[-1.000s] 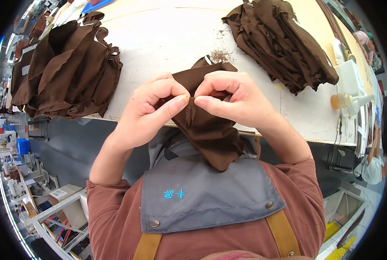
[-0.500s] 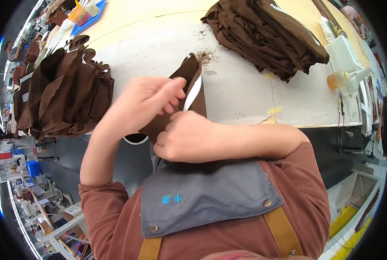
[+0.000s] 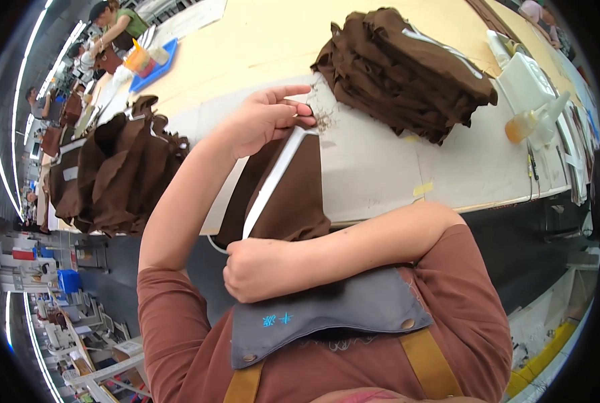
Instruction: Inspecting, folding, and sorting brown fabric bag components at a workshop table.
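A brown fabric piece (image 3: pixel 298 195) with a white strip (image 3: pixel 273 180) along it lies stretched over the near edge of the work table (image 3: pixel 380 168). My left hand (image 3: pixel 263 121) pins the far end of the strip on the table, index finger pointing right. My right hand (image 3: pixel 263 269), arm crossed over my chest, is closed on the near end of the strip, just below the table edge.
A stack of brown fabric pieces (image 3: pixel 407 67) sits at the back right of the table, another pile (image 3: pixel 115 174) at the left. A squeeze bottle of amber liquid (image 3: pixel 531 121) and a white machine (image 3: pixel 528 80) stand right. Other people work at the far left.
The fabric, bunched between both hands a second ago, is now laid out. My left hand has moved away to the far end; my right hand has drawn the strip toward my chest.
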Demonstrator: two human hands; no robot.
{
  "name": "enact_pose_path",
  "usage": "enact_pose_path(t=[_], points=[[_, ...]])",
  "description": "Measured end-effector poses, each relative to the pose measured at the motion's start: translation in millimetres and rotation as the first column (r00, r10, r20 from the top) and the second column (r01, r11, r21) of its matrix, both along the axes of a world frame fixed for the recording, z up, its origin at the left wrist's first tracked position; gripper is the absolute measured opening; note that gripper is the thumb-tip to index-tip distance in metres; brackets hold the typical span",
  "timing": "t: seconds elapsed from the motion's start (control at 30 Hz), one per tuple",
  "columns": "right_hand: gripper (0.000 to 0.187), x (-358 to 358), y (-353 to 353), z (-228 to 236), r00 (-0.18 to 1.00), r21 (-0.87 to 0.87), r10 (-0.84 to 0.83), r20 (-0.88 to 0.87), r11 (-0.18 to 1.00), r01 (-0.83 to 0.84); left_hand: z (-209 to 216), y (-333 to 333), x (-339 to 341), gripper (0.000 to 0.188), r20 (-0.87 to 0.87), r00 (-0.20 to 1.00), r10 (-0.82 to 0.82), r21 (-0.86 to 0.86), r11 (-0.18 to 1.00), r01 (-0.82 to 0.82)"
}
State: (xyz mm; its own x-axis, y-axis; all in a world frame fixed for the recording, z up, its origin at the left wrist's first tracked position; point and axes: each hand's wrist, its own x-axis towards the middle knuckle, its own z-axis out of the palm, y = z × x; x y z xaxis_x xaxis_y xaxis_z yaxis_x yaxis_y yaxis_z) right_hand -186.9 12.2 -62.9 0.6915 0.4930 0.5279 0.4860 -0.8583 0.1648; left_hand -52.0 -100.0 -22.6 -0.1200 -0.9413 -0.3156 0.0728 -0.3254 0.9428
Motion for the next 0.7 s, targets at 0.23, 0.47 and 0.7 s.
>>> enact_pose_path(t=[0.23, 0.47, 0.7], points=[[0.011, 19, -15, 25, 0.991, -0.085, -0.121, 0.051, 0.989, 0.125, 91, 15, -31, 0.036, 0.349, 0.926, 0.141, -0.454, 0.89, 0.035], [0.009, 12, -9, -2, 0.995, -0.047, -0.095, -0.042, 0.995, 0.093, 43, 90, 19, 0.034, 0.541, 0.826, 0.159, -0.05, 0.986, -0.157], [0.013, 27, 20, -4, 0.996, -0.165, 0.062, -0.068, 0.984, -0.073, 14, 67, 12, 0.053, 0.467, 0.865, 0.182, 0.34, 0.866, -0.366]])
